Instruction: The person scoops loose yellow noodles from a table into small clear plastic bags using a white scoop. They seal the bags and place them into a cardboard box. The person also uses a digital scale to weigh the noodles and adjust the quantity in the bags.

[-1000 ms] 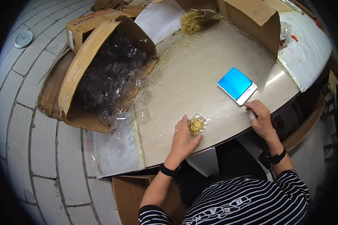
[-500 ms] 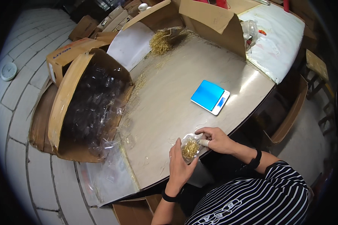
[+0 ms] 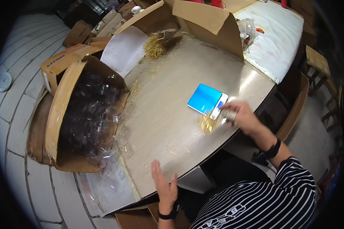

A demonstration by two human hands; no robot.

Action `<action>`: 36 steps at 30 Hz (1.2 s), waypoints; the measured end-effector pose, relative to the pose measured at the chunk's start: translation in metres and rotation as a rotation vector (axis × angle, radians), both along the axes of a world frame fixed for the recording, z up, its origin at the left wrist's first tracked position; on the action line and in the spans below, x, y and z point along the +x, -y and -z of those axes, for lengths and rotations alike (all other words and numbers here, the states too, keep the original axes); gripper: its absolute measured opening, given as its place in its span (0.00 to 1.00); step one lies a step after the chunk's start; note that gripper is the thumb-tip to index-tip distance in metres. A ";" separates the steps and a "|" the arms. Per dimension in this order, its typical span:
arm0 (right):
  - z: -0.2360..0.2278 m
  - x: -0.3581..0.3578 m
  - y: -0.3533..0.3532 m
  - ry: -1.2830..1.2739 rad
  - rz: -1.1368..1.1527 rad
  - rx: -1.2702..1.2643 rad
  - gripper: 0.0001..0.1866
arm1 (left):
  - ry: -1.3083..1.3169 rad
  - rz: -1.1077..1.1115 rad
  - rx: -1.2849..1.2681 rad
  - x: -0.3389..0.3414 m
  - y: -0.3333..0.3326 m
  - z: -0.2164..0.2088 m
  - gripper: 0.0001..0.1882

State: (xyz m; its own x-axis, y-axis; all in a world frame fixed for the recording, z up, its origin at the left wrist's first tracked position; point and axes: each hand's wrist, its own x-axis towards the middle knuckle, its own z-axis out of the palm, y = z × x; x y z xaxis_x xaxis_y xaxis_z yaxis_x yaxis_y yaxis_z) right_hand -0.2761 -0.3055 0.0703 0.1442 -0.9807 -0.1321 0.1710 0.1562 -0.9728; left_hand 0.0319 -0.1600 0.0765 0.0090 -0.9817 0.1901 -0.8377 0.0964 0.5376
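Note:
My right hand (image 3: 242, 117), smeared by motion and with a pale wrap on a finger, is at the near right corner of a kitchen scale (image 3: 205, 99) with a blue top and white edge. Its fingers are bent round a clear packet of gold wire pieces (image 3: 207, 124), blurred beside the scale's near edge; the clear plastic itself hardly shows. My left hand (image 3: 165, 187) is away from it at the table's near edge, holding nothing, with thumb and fingers apart. Several loose thin wire pieces (image 3: 174, 149) lie on the tabletop between my hands.
A tipped carton (image 3: 67, 114) full of clear plastic pieces (image 3: 91, 110) stands on the left. A heap of gold wire (image 3: 156, 45) lies at the back of the table (image 3: 160, 99) before cardboard flaps (image 3: 206, 19). A white-covered surface (image 3: 273, 42) adjoins at the far right.
My right hand has carried the packet of gold wire pieces away from my body to the scale. My left hand has let go of it and moved left and nearer. The view has shifted slightly.

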 end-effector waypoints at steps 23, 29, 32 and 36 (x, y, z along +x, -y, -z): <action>0.006 -0.027 0.115 -0.041 -0.016 -0.077 0.13 | -0.219 -0.315 -0.125 0.043 -0.026 -0.016 0.31; 0.006 -0.014 0.119 -0.043 -0.031 -0.087 0.14 | -0.486 -0.786 -0.294 0.134 -0.114 -0.015 0.24; 0.008 -0.013 0.120 -0.180 -0.087 -0.105 0.12 | -0.569 -0.969 -0.282 0.137 -0.137 -0.026 0.22; 0.018 -0.013 0.121 -0.446 -0.048 -0.283 0.09 | -0.603 -1.047 -0.229 0.152 -0.176 -0.018 0.23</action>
State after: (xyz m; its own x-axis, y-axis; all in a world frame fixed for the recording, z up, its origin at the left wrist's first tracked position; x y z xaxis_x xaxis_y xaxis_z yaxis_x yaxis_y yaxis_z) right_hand -0.2890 -0.4267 0.0523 0.1800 -0.9806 0.0780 -0.2695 -0.1254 -0.9548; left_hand 0.1841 0.0157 0.0945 0.9183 -0.3927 0.0503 -0.1916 -0.3296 0.9244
